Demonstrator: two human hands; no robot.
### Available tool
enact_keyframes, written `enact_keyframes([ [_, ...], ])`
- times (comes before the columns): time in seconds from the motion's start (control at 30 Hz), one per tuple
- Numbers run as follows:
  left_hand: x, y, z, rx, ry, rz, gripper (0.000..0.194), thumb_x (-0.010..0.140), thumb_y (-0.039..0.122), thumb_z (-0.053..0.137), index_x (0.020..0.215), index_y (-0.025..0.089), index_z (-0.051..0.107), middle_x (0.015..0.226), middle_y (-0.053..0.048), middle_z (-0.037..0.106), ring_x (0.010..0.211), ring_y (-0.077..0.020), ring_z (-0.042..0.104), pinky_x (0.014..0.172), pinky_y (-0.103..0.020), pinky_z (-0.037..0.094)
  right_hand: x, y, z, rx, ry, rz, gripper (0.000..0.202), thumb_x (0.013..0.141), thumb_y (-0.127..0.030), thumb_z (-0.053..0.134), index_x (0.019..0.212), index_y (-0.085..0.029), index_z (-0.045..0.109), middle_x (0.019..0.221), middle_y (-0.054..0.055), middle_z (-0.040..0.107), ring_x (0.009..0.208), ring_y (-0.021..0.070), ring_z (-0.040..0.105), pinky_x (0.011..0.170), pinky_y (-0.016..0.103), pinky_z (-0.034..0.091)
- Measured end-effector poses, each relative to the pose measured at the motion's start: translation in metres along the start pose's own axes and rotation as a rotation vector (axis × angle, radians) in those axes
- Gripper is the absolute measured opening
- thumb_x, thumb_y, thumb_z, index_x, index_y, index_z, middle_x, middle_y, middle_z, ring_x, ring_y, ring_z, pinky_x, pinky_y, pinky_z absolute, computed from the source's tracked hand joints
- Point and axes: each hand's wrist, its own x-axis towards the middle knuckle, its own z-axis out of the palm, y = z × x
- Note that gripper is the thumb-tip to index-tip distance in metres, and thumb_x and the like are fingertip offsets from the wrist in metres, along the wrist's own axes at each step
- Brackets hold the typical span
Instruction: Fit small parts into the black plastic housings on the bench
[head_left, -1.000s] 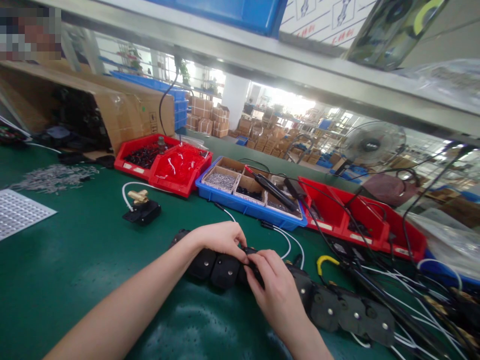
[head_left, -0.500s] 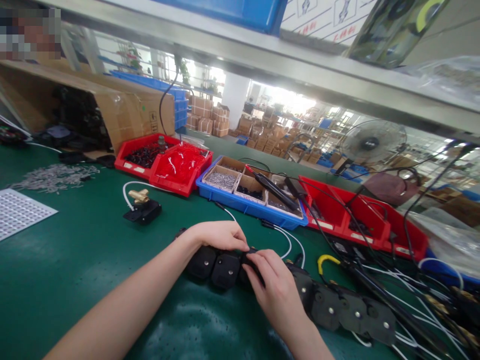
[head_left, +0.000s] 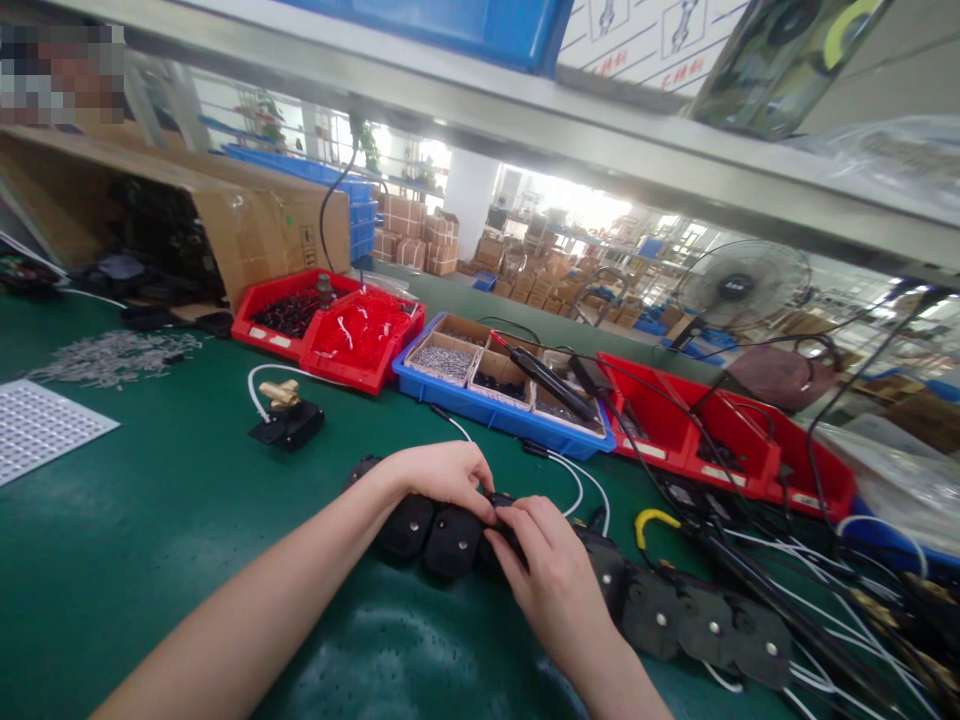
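A: Okay, near stuff first, what have your hands got?

B: My left hand (head_left: 442,478) is curled down over the row of black housings (head_left: 450,540) on the green mat (head_left: 135,520), fingers closed on the top of one. My right hand (head_left: 551,570) is pinched shut on a small black piece (head_left: 501,505) right where the two hands meet. Can't tell what the piece is, my fingers cover most of it.

A: Where's the row?

B: Lying flat across the mat just in front of me, running right under my right wrist towards the cable tangle (head_left: 810,610).

A: Risks?

B: I'd say the pinch could slip, since the piece is tiny and half hidden; it could drop between housings. My right forearm could also nudge the housings beyond it out of line. And the white wires (head_left: 577,480) just behind my hands could snag a finger.

A: Further back?

B: Brass valve (head_left: 283,395) on its black base, well clear on the left. Then the blue bin (head_left: 502,415) and red bins (head_left: 330,335) along the back; a tool lies across the blue one. Fan (head_left: 739,290) beyond, far right.
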Motion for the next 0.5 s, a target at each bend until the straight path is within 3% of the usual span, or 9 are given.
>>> enact_keyframes([
  [0.13, -0.003, 0.002, -0.001, 0.007, 0.034, 0.022, 0.03, 0.069, 0.036, 0.075, 0.086, 0.012, 0.076, 0.05, 0.009, 0.039, 0.05, -0.0087, 0.036, 0.048, -0.026, 0.024, 0.001, -0.001, -0.007, -0.009, -0.042, 0.009, 0.012, 0.098, -0.014, 0.047, 0.102, -0.016, 0.058, 0.09, 0.009, 0.061, 0.082, 0.024, 0.059, 0.071, 0.036, 0.053],
  [0.23, -0.008, 0.007, -0.003, -0.067, 0.11, 0.037, 0.045, 0.074, 0.049, 0.072, 0.099, 0.012, 0.074, 0.056, 0.007, 0.044, 0.053, -0.0088, 0.038, 0.049, -0.024, 0.025, 0.008, -0.005, -0.018, 0.057, 0.006, 0.078, 0.017, 0.096, -0.014, 0.051, 0.111, -0.016, 0.059, 0.095, 0.009, 0.061, 0.086, 0.0221, 0.06, 0.075, 0.034, 0.054],
  [0.37, -0.013, 0.024, 0.002, -0.517, 0.185, 0.101, 0.069, 0.084, 0.076, 0.044, 0.091, 0.011, 0.069, 0.05, 0.007, 0.039, 0.046, -0.0072, 0.027, 0.045, -0.023, 0.018, 0.029, -0.014, -0.031, 0.206, 0.221, 0.165, 0.031, 0.094, -0.013, 0.058, 0.124, -0.02, 0.057, 0.094, 0.003, 0.062, 0.081, 0.0159, 0.06, 0.074, 0.026, 0.052],
  [0.5, -0.014, 0.037, 0.008, -0.846, 0.141, 0.066, 0.076, 0.076, 0.089, 0.037, 0.079, 0.016, 0.057, 0.056, 0.006, 0.041, 0.045, -0.0057, 0.022, 0.042, -0.021, 0.007, 0.05, -0.024, -0.029, 0.26, 0.145, 0.16, 0.016, 0.091, -0.014, 0.064, 0.105, -0.02, 0.066, 0.095, 0.004, 0.063, 0.086, 0.0185, 0.06, 0.076, 0.029, 0.05],
])
